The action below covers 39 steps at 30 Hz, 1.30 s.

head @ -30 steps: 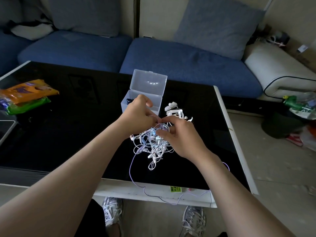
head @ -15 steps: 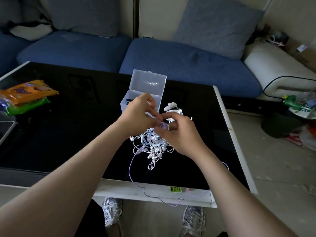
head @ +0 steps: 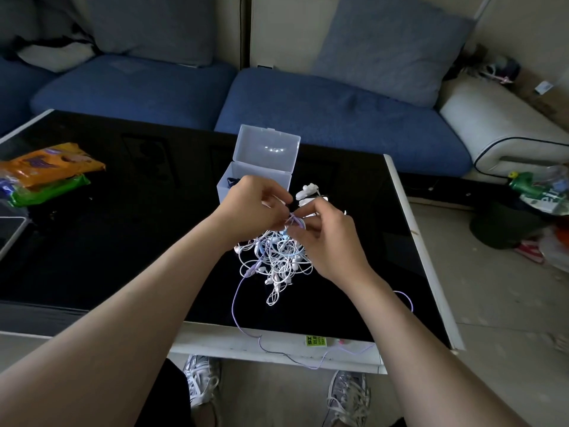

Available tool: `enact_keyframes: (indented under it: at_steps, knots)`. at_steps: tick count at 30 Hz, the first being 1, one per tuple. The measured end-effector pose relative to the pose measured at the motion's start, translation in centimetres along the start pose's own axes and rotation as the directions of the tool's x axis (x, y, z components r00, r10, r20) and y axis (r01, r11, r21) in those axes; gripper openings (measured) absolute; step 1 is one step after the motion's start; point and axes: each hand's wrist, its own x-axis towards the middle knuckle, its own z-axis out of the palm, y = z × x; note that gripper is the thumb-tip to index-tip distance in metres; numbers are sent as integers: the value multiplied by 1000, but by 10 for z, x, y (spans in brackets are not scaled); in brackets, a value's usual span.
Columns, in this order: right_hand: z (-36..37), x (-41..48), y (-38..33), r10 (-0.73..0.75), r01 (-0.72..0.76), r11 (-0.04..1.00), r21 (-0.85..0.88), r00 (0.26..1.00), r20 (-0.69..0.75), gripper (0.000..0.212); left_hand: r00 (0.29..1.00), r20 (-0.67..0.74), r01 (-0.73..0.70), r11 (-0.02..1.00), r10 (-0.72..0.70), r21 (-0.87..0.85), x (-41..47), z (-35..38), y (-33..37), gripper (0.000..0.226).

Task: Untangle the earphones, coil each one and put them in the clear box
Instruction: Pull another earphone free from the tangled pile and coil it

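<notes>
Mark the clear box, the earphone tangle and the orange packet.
clear box (head: 268, 151), head view, on its raised lid.
earphone tangle (head: 277, 260), head view, middle of the white cords.
orange packet (head: 52, 163), head view, on its top face.

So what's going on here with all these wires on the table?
A person is picking at a tangled pile of earphones on the black table. The left hand and right hand both pinch a purple cable at the top of the pile. The clear box stands open just behind, lid up.
</notes>
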Motion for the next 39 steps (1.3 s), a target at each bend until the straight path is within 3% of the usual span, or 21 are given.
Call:
enact_keyframes:
  at_steps: [5, 10, 14, 17, 19, 22, 25, 27, 30, 34, 37, 39]
  knots:
    - [-1, 0, 2, -18, 18, 999, 33, 1000, -1, 17, 995, 14, -95, 972, 95, 215, -3, -1, 2, 14]
    - [0, 0, 0, -13, 20, 996, 91, 997, -81, 25, 987, -21, -149, 957, 159, 251, 0, 0, 1, 10]
    - [-4, 4, -2, 26, -10, 993, 120, 991, -128, 19, 996, 22, -90, 976, 87, 199, 2, 1, -2, 9]
    - [-5, 4, -5, 63, -53, 995, 82, 991, -119, 12, 998, 56, 42, 999, -42, -3, -1, 4, 3, 7]
    - [-5, 3, -6, 53, -46, 997, 64, 991, -123, 11, 979, 103, 195, 958, -176, -212, -5, 5, 9, 5]
    - [-6, 4, -6, 33, -24, 997, 79, 992, -121, 10, 914, 204, 407, 788, -352, -463, -2, 7, 10, 11]
    - [-5, 4, -5, -13, 16, 999, 28, 995, -95, 9, 846, 383, 531, 646, -371, -548, 3, 7, 8, 13]
    - [-3, 4, -6, -4, 8, 999, 36, 995, -99, 9, 839, 382, 540, 669, -387, -510, 8, 9, 5, 9]
    - [-1, 6, -5, 70, -54, 992, 113, 988, -138, 6, 887, 247, 461, 742, -390, -486, 13, 14, 2, 22]
    - [-3, 9, -5, 222, -197, 964, 178, 965, -137, 4, 926, 126, 378, 851, -357, -364, 14, 20, 4, 18]
    - [-5, 9, -10, 325, -295, 930, 220, 939, -114, 5, 950, 114, 307, 935, -290, -177, 13, 21, 3, 24]
    - [-2, 12, -12, 399, -345, 900, 268, 898, -184, 4, 970, 87, 228, 974, -226, -8, 11, 21, 0, 22]
